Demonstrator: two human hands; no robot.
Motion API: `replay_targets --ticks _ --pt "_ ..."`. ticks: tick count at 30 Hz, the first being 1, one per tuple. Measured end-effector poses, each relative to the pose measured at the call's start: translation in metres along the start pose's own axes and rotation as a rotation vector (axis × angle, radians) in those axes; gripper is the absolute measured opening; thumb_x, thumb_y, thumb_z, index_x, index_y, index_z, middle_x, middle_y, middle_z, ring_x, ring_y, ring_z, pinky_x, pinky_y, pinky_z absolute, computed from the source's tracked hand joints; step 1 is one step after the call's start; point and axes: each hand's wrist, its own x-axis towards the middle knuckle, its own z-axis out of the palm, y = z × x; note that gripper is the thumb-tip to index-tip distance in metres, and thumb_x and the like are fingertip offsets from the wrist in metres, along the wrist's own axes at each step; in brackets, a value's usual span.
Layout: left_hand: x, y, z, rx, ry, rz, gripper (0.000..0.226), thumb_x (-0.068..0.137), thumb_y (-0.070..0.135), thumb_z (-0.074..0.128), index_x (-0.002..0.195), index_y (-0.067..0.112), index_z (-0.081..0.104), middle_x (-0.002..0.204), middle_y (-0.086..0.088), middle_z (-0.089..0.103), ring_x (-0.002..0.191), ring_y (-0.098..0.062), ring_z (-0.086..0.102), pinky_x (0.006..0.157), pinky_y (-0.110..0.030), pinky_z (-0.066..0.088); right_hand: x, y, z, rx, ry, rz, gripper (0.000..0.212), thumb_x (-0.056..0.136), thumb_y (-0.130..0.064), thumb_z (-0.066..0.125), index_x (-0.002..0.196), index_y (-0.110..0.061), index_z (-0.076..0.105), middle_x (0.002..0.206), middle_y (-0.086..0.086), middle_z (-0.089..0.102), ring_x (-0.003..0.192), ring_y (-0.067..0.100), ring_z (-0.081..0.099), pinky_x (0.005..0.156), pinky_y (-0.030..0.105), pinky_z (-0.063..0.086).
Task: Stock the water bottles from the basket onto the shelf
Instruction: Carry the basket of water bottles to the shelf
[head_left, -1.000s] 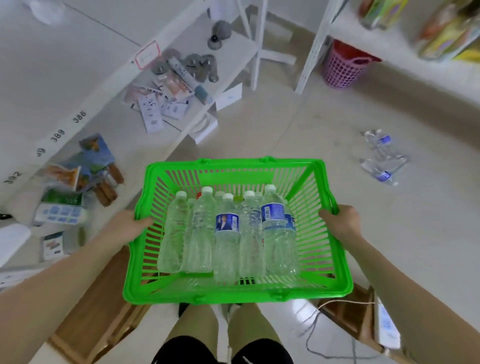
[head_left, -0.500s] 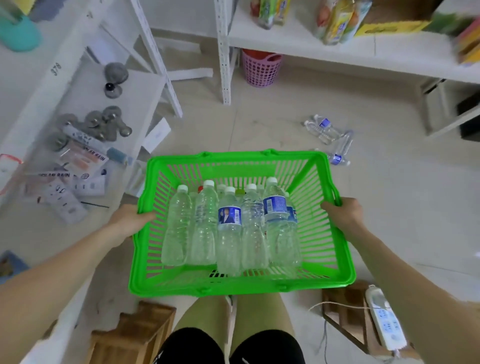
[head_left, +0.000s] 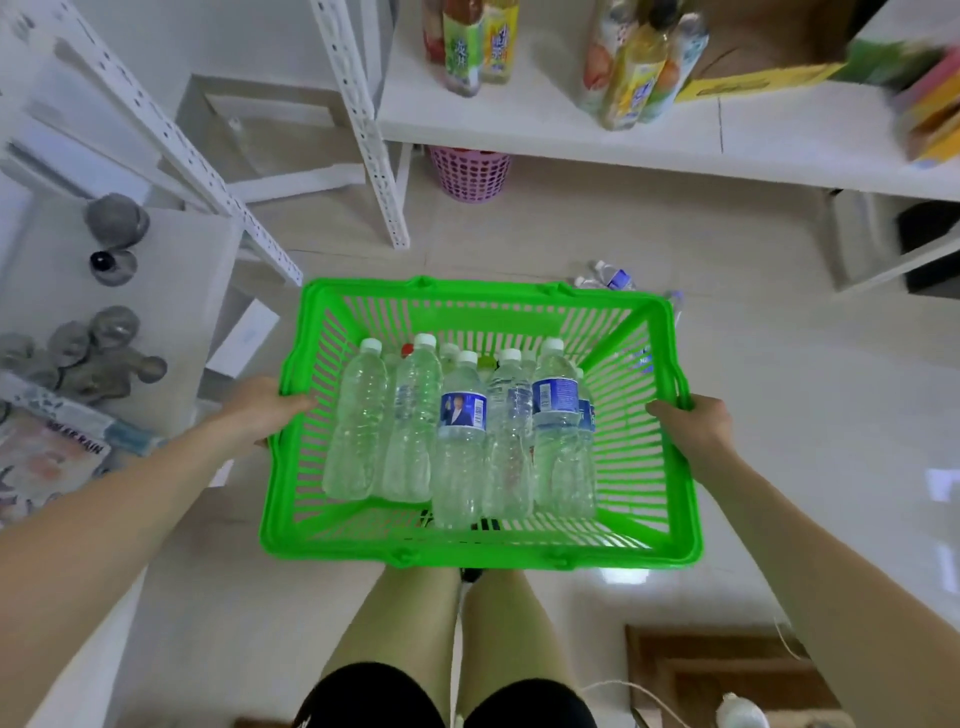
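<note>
green slatted plastic basket (head_left: 478, 553): glossy, smooth | clear ribbed plastic water bottles (head_left: 358, 426): shiny | white perforated metal shelf upright (head_left: 356, 104): matt, painted | pale tiled floor (head_left: 805, 415): glossy, reflective | brown wooden crate (head_left: 727, 670): matt

Occlusions, crops
Back-row bottles (head_left: 448, 354) between left fingers (head_left: 296, 404) and right fingers (head_left: 661, 408) mostly hidden; floor bottles (head_left: 615, 278) beyond them half behind basket (head_left: 467, 291); shelf drinks (head_left: 462, 52) cropped at top.

Bare forearms, black shorts (head_left: 441, 696).

- Your basket (head_left: 291, 467): bright green, slatted walls.
- Your water bottles (head_left: 460, 441): clear, white caps, some blue labels.
- Shelf (head_left: 545, 124): white.
- Bin (head_left: 470, 174): pink, perforated.
</note>
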Motion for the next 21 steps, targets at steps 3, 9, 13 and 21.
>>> replay_targets --ticks 3,9,13,21 --pt "0.044 0.040 -0.009 0.018 -0.037 -0.010 0.022 0.087 0.030 0.068 0.072 0.014 0.062 0.084 -0.015 0.068 0.071 -0.028 0.064 0.065 -0.033 0.052 0.043 -0.032 0.000 0.007 0.033 0.006 0.017 0.080 -0.021 0.073 0.075 -0.008 0.064 0.063 0.010 0.052 0.052 0.019 0.048 0.050 0.028 0.040" --pt "0.138 0.107 -0.016 -0.020 -0.047 -0.017 0.018 0.087 0.028 0.068 0.089 0.011 0.064 0.090 -0.014 0.065 0.075 -0.028 0.061 0.060 -0.030 0.046 0.140 -0.083 0.018 -0.011 0.052 0.018 0.024 0.079 -0.026 0.076 0.076 -0.005 0.066 0.060 0.011 0.053 0.053 0.022 0.049 0.051 0.028 0.041" --pt "0.206 0.136 -0.005 -0.005 -0.035 -0.043 0.020 0.086 0.030 0.069 0.093 0.012 0.065 0.094 -0.015 0.066 0.076 -0.027 0.061 0.067 -0.033 0.051 0.211 -0.106 0.040 -0.098 0.019 0.007 0.026 0.081 -0.032 0.073 0.073 -0.008 0.066 0.056 0.008 0.053 0.054 0.024 0.052 0.048 0.027 0.036" --pt "0.359 0.154 0.050 0.043 -0.029 -0.112 0.034 0.086 0.039 0.069 0.100 0.008 0.068 0.094 -0.013 0.067 0.078 -0.029 0.064 0.066 -0.033 0.051 0.360 -0.120 0.120 -0.167 -0.041 0.011 0.035 0.084 -0.035 0.072 0.062 -0.015 0.054 0.054 0.003 0.050 0.049 0.014 0.047 0.045 0.024 0.032"
